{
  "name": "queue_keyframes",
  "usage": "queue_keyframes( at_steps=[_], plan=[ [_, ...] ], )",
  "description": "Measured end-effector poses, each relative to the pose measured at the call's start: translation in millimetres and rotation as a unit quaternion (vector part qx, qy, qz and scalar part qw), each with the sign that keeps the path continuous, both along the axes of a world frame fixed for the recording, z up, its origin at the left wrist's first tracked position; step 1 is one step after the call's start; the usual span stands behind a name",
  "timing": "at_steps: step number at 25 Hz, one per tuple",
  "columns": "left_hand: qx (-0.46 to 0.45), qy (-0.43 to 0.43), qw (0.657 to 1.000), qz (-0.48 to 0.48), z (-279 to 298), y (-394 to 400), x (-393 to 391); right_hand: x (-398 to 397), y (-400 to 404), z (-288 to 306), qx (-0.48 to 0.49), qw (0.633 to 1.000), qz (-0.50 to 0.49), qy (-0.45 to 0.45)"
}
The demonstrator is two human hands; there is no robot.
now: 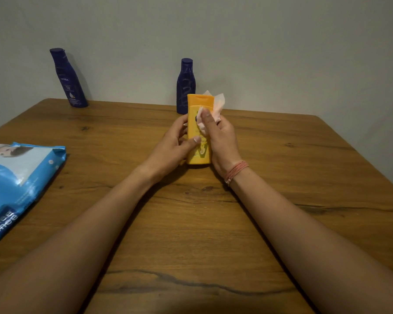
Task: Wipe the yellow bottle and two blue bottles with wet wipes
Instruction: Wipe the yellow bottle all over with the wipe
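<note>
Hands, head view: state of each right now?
Left hand: grips the yellow bottle, thumb across its front.
Right hand: holds a wet wipe pressed against the yellow bottle.

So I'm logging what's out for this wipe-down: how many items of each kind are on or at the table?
Blue bottles: 2, one far left, one behind centre
Yellow bottle: 1, held by left hand
Wet wipe: 1, pressed on by right hand
Wipes pack: 1
Total: 5
</note>
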State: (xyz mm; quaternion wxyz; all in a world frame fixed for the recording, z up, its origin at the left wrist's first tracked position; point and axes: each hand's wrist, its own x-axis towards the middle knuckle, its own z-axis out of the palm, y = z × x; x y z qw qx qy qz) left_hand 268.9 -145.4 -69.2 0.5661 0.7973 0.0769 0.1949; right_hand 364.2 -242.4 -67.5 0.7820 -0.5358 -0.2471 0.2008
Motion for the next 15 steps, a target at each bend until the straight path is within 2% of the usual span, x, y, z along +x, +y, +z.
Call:
queue_keyframes(
  at_steps=[3, 6, 9, 12, 15],
  plan=[
    [0.032, 0.005, 0.999, -0.014, 2.4, -0.7, -0.3, 4.2, -0.7, 1.7, 0.037, 0.999, 0.000, 0.034],
    [0.076, 0.016, 0.997, -0.008, 2.5, 0.0, -1.0, 14.3, -4.9, 1.2, 0.038, 0.999, -0.029, 0.012],
    [0.118, 0.023, 0.993, 0.011, 1.1, 3.4, -2.0, 23.3, -10.3, -2.0, -0.040, 0.991, -0.076, -0.103],
    [0.150, 0.020, 0.988, 0.031, -0.4, 7.5, -3.4, 24.2, -10.8, -6.6, -0.139, 0.956, -0.112, -0.233],
    [0.183, 0.028, 0.982, 0.040, -0.2, 7.9, -4.4, 24.1, -11.1, -8.1, -0.165, 0.941, -0.102, -0.276]
  ],
)
